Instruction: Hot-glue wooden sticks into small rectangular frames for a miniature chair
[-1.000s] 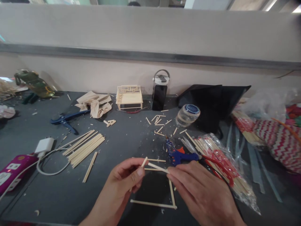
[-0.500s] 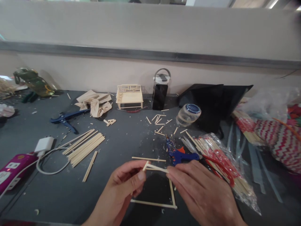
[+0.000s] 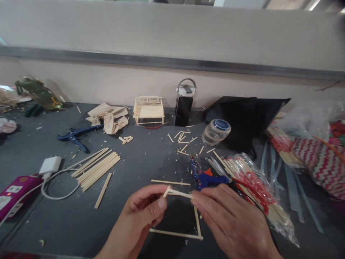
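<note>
head view: both hands pinch thin sticks, near a clear packet containing more sticks.

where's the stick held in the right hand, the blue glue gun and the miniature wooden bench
Held stick (image 3: 180,194): head view, middle of its visible length.
Blue glue gun (image 3: 207,181): head view, on its blue body.
Miniature wooden bench (image 3: 148,111): head view, on its flat seat.
</note>
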{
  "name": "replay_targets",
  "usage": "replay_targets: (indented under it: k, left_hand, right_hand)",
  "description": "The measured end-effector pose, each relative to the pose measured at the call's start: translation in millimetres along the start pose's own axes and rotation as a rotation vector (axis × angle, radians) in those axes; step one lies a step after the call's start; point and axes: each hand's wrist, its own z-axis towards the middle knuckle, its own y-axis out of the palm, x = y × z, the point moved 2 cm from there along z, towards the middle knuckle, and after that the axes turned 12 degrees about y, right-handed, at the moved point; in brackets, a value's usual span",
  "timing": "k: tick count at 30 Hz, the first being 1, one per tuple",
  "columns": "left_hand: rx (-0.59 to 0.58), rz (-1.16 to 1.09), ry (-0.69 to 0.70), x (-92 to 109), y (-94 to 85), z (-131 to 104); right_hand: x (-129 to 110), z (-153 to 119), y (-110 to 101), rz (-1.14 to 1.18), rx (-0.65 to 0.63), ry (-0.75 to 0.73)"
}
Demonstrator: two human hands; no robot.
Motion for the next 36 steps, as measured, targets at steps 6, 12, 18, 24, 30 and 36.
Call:
replay_targets:
  k: [6, 12, 18, 24, 30, 36]
  left_hand:
    - [0.001, -0.001, 0.008, 0, 0.6, 0]
    - [-0.007, 0.013, 0.022, -2, -1.3, 0]
    - [-0.007, 0.021, 0.020, -2, -2.0, 0]
    - [-0.004, 0.022, 0.036, -2, -0.2, 0]
    - [-0.031, -0.012, 0.045, -1, 1.4, -1]
    - [-0.039, -0.023, 0.049, -3, -0.2, -3]
  right_hand:
    - [0, 1, 0, 0.000, -0.012, -0.008]
    - [-1, 0, 0, 0.008, -0.014, -0.002]
    - [-1, 2, -1, -0.006, -0.009, -0.008]
    - [-1, 1, 0, -0.027, 0.009, -0.034]
    - [0, -3, 3, -0.010, -0.025, -0.021]
    - [3, -10, 4, -0.035, -0.094, -0.022]
